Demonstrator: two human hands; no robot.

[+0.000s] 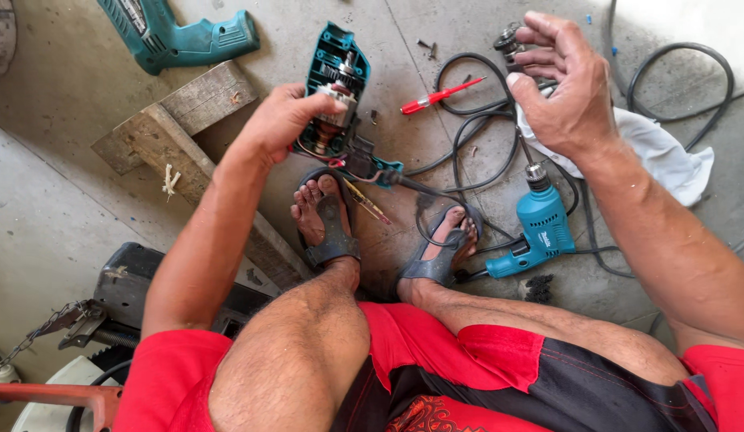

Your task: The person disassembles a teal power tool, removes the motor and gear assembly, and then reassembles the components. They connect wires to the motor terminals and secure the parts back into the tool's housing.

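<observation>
My left hand (280, 120) grips an opened teal drill half-shell (336, 88) with its motor and wiring exposed, held above my left foot. A black cord runs from it to the floor. My right hand (565, 84) is raised at the upper right, fingers curled around a small dark metal chuck part (508, 40). Below the right hand an intact teal drill (540, 228) lies on the concrete beside my right foot. A red-handled screwdriver (436, 97) rests on the floor between the two hands.
A teal drill housing (180, 36) lies at top left near wooden planks (176, 120). Black cables (468, 152) coil over the floor, a white rag (660, 152) under my right arm. Loose screws (426, 46) lie at top centre. A dark metal machine (124, 296) sits at lower left.
</observation>
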